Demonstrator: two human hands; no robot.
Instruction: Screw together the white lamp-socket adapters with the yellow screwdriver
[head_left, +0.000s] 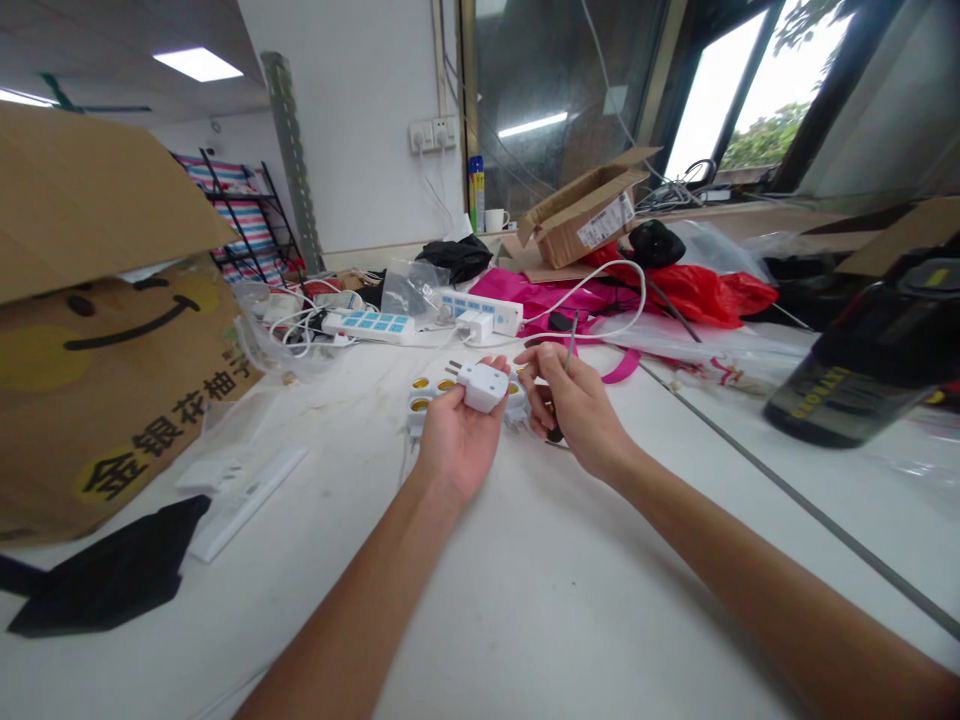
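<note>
My left hand [463,440], palm up, holds a white plug adapter [484,385] between thumb and fingers, its metal prongs pointing up and to the left. In my right hand [574,400] is a screwdriver [572,340]; its thin metal shaft sticks up past the fingers and part of a dark handle shows below them. The two hands are close together but apart. Behind my left hand lie white pieces with round, brass-coloured openings [419,405], partly hidden by the hand and the adapter.
Farther back lie a white power strip with blue sockets [371,324], another power strip [510,315], cables, and pink and red bags. A large carton [112,400] stands left, near a black flat object [112,570]. A dark bottle [855,360] stands right.
</note>
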